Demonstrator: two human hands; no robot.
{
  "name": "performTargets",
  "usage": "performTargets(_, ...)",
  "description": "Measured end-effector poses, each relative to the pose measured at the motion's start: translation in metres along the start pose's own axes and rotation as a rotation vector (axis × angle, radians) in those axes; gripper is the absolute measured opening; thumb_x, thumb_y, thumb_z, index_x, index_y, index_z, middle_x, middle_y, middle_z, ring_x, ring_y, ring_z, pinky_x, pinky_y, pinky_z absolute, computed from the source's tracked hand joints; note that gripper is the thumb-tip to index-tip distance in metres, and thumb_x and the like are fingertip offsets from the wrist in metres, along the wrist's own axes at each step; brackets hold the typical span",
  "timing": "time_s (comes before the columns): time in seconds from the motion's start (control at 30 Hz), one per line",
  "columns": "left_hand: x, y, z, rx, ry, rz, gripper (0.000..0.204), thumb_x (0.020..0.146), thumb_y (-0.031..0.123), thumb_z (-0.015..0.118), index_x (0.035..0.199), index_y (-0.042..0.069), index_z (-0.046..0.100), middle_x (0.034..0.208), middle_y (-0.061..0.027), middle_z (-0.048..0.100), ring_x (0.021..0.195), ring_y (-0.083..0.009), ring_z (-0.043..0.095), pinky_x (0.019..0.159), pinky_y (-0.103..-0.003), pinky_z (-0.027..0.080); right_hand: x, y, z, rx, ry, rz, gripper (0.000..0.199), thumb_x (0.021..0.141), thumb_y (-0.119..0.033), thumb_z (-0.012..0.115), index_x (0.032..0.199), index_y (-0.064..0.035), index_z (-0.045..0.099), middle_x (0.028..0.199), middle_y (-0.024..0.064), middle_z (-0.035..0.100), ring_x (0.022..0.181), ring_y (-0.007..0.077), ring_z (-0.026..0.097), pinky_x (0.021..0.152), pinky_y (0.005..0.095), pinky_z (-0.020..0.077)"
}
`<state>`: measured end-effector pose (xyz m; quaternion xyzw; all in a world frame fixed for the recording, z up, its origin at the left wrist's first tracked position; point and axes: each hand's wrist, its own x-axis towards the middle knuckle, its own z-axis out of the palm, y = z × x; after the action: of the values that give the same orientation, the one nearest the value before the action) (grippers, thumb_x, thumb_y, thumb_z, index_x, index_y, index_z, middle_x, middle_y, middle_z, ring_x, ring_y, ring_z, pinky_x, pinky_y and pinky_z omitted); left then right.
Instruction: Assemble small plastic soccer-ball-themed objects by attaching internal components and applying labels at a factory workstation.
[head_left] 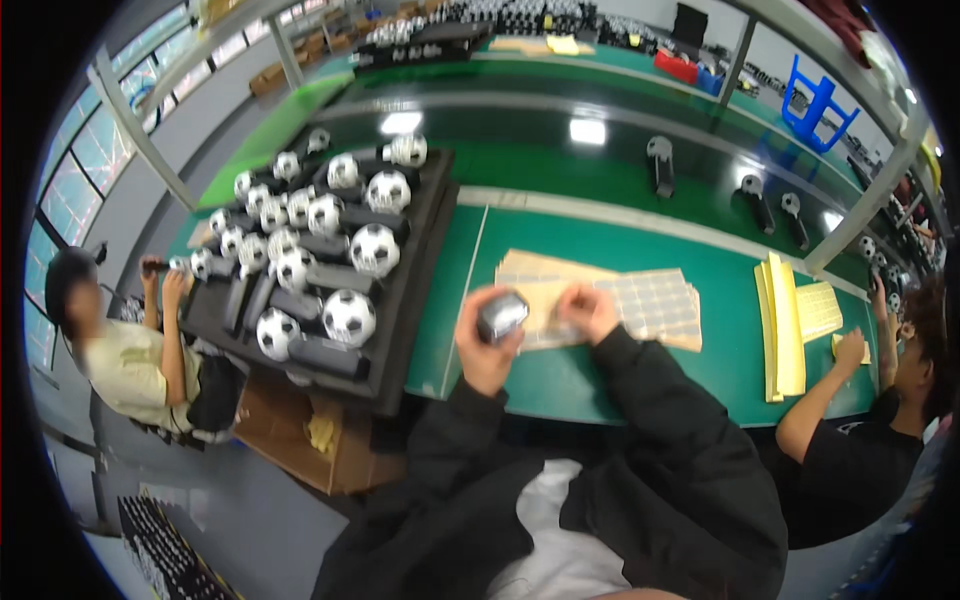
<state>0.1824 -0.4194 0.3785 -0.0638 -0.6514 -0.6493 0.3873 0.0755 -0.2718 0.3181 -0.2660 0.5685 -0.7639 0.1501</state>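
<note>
My left hand is wrapped round a dark, glossy piece with a rounded end, held above the green table. Most of that piece is hidden by the fingers and the angle, so its full shape does not show. To its right, my right hand has thumb and fingertips pinched together; anything between them is too small to make out. Under and beside both hands lie sheets of silvery rectangular stickers on brown backing.
At left, a black foam tray carries several football-headed handheld devices with black handles. A conveyor beyond the table bears more devices. Yellow sheets lie at right. Co-workers sit on either side; a cardboard box stands below.
</note>
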Motion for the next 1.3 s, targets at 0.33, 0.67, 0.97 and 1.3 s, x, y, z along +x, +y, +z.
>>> performTargets(0.33, 0.007, 0.009, 0.015, 0.118, -0.172, -0.045, 0.060, 0.059, 0.022, 0.066, 0.114, 0.001, 0.051, 0.089, -0.0117, 0.060, 0.071, -0.0214, 0.054, 0.067, -0.027, 0.043, 0.036, -0.086, 0.051, -0.121, -0.077, -0.295, 0.018, 0.073, 0.005, 0.057, 0.089, 0.0004, 0.051, 0.085, 0.0067, 0.050, 0.071, 0.0116, 0.048, 0.066, 0.0198, 0.0406)
performTargets(0.67, 0.010, 0.009, 0.018, -0.193, 0.078, -0.051, 0.051, 0.059, 0.031, 0.070, 0.097, 0.000, 0.056, 0.077, -0.0086, 0.057, 0.063, -0.0175, 0.051, 0.060, -0.026, 0.042, 0.024, -0.128, 0.051, 0.137, -0.045, -0.040, 0.006, 0.079, 0.000, 0.052, 0.073, -0.0016, 0.051, 0.074, 0.0034, 0.047, 0.060, 0.0095, 0.043, 0.055, 0.0170, 0.0372)
performTargets(0.97, 0.005, -0.011, 0.021, -0.036, -0.066, 0.183, 0.048, 0.058, 0.035, 0.072, 0.086, -0.001, 0.057, 0.073, -0.0078, 0.055, 0.058, -0.0168, 0.049, 0.054, -0.025, 0.040, 0.006, -0.137, 0.059, -0.179, -0.277, 0.132, 0.012, 0.077, -0.006, 0.056, 0.067, -0.0026, 0.050, 0.066, 0.0000, 0.040, 0.056, 0.0072, 0.037, 0.051, 0.0160, 0.0335)
performTargets(1.3, 0.006, -0.006, 0.019, 0.000, -0.164, 0.284, 0.045, 0.055, 0.030, 0.072, 0.083, -0.002, 0.058, 0.069, -0.0072, 0.054, 0.055, -0.0166, 0.048, 0.051, -0.024, 0.040, 0.004, -0.151, 0.059, -0.268, -0.351, 0.257, 0.014, 0.075, -0.006, 0.056, 0.064, -0.0028, 0.049, 0.065, -0.0003, 0.036, 0.056, 0.0077, 0.035, 0.049, 0.0158, 0.0320)
